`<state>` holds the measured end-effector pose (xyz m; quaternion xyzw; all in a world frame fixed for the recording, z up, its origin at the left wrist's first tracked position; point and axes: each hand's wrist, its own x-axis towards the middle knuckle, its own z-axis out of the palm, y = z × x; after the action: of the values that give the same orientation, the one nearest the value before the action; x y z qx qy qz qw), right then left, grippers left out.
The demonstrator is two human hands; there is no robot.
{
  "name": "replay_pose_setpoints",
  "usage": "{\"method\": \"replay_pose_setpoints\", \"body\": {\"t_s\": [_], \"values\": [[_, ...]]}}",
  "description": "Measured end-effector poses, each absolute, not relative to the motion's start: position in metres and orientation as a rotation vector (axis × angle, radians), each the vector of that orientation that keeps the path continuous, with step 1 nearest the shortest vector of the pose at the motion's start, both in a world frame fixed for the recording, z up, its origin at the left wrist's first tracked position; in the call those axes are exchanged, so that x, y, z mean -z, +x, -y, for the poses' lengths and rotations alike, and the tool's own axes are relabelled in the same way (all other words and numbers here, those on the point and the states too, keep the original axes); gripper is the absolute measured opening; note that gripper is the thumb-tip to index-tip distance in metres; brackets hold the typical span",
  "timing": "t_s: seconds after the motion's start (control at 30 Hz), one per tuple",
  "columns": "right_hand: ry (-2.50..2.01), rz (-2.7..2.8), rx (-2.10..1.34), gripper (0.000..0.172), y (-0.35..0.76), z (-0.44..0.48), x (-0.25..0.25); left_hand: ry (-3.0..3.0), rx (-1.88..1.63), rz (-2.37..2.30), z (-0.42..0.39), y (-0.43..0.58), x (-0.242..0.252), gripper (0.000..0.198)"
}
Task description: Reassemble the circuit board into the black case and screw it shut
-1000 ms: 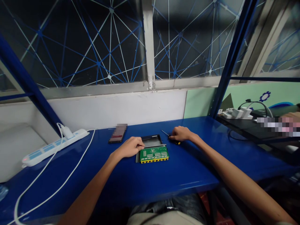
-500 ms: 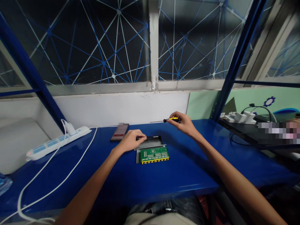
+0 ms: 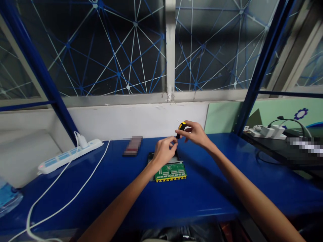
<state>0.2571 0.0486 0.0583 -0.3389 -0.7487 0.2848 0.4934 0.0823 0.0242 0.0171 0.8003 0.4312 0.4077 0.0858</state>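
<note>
My right hand [image 3: 195, 134] grips a yellow-and-black screwdriver [image 3: 182, 127], its handle tilted up and its lower end pointing down at my left hand [image 3: 165, 148]. The left fingertips are pinched together just below the handle; whatever is between them is too small or hidden to make out. The screwdriver's shaft is hidden by the fingers. Beneath my left hand lies an open dark metal case [image 3: 179, 156], partly covered by that hand. At its near side sits a green circuit board [image 3: 174, 169] with a row of yellow ports [image 3: 171, 178] along the front edge.
A phone [image 3: 133, 146] lies behind and left of the case on the blue table [image 3: 202, 191]. A white power strip [image 3: 68, 156] with a plug and a loose white cable [image 3: 83, 188] runs along the left. Chargers [image 3: 274, 131] stand on a black surface at right.
My left hand has moved right and up from the case's left side to the screwdriver. The screwdriver has turned from lying level to pointing downward. The view has shifted slightly.
</note>
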Motion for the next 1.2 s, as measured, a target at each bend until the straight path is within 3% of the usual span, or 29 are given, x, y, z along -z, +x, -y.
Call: {"method": "replay_pose_setpoints", "body": {"t_s": [0.17, 0.4, 1.2], "values": [[-0.857, 1.836, -0.542, 0.045, 0.263, -0.039, -0.044, 2.039, -1.153, -0.973, -0.025, 0.083, 0.002, 0.020], [-0.920, 1.934, -0.293, 0.047, 0.260, -0.028, -0.028, 2.263, -0.856, -1.070, -0.023, 0.080, 0.017, 0.019], [-0.850, 1.972, -0.305, 0.041, 0.253, -0.026, -0.022, 2.459, -0.799, -1.061, -0.025, 0.073, 0.011, 0.020]]}}
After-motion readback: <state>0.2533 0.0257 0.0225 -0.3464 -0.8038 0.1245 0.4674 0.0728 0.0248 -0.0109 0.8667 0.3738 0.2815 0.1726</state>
